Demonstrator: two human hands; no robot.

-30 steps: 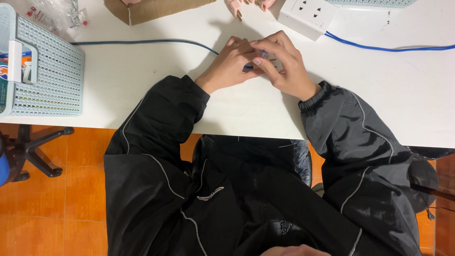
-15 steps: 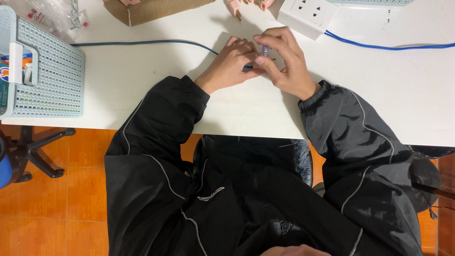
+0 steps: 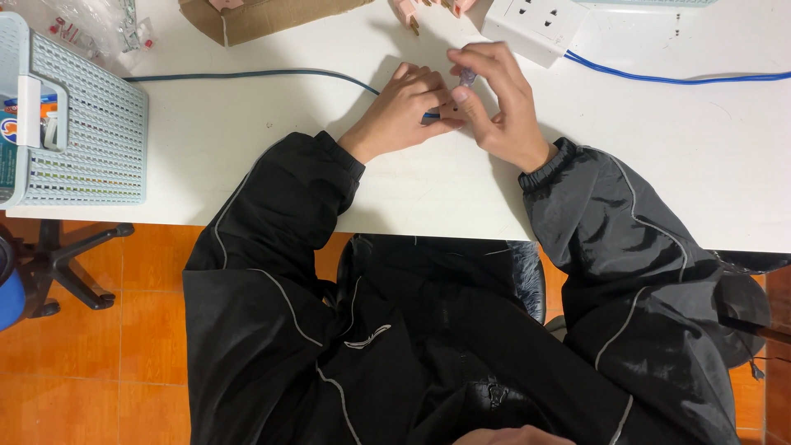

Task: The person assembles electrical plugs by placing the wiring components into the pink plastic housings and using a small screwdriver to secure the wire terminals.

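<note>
left hand (image 3: 401,117): curled on the table (image 3: 247,156), fingers pinched narrow around the end of the grey cable (image 3: 247,75), where a bit of blue shows at the fingertips.
right hand (image 3: 498,103): raised just above the table, thumb and forefinger closed on a small clear plug (image 3: 467,78); the other fingers bent loosely over it.
plug: between the two hands, at the cable end, touching both; too small to tell whether it is seated on the cable.
grey cable: runs from the left hand leftward across the table towards the basket (image 3: 91,132).
socket block (image 3: 540,25): white, just beyond the right hand, with a blue cable (image 3: 676,79) leading off right.
cardboard box (image 3: 264,15): at the far edge, well apart from the hands.
basket: pale blue, perforated, at the left edge of the table.
another person's fingers (image 3: 428,8): at the top edge, near the socket block.
</note>
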